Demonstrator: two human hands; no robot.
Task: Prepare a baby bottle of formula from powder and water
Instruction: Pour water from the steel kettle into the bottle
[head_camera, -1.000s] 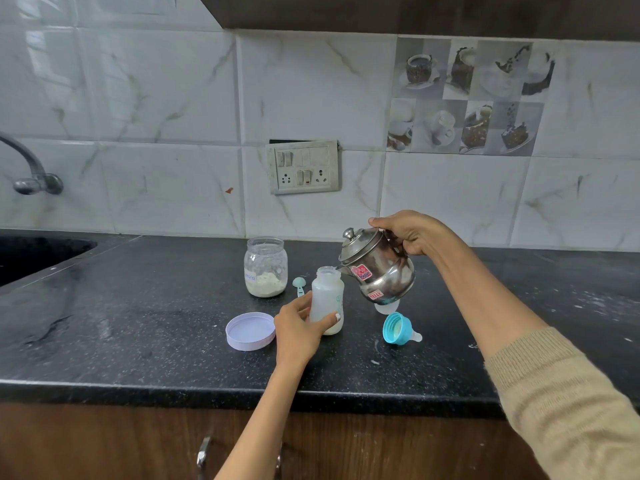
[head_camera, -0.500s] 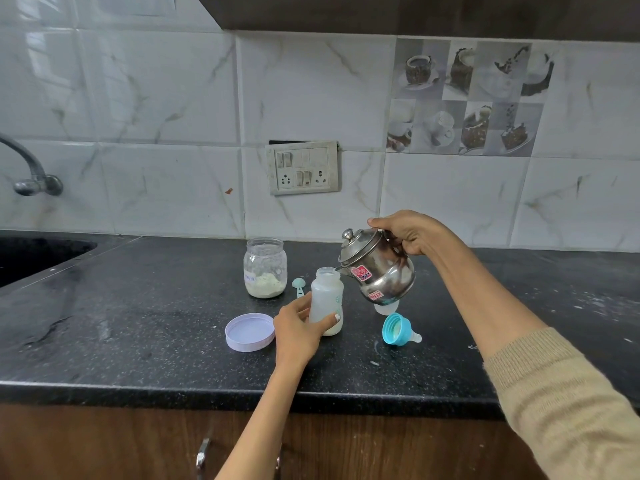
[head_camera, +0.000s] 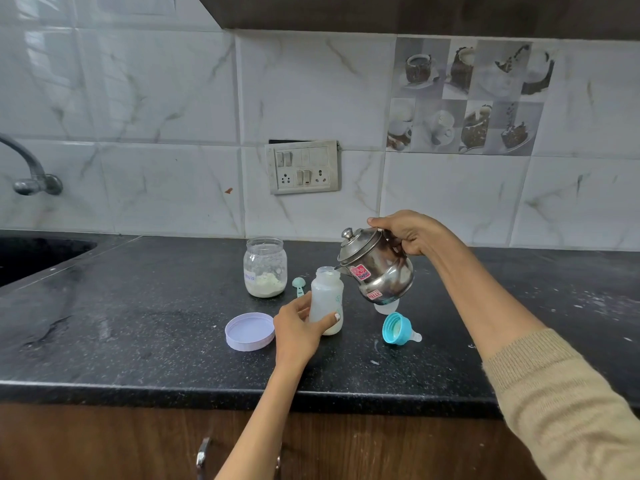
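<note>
Logging from the remote station: I see the left hand (head_camera: 298, 329) with its grip wrapped round the lower body of the baby bottle (head_camera: 327, 299), which stands upright on the black desk (head_camera: 138, 323). The right hand (head_camera: 410, 233) has its grip closed on the handle of the steel kettle (head_camera: 375, 266), tilted, spout at the bottle's open mouth. Behind stand the powder jar (head_camera: 265, 267) and a small teal scoop (head_camera: 298, 285); the jar lid (head_camera: 250, 331) lies left of the bottle, the teal nipple cap (head_camera: 398, 328) right.
</note>
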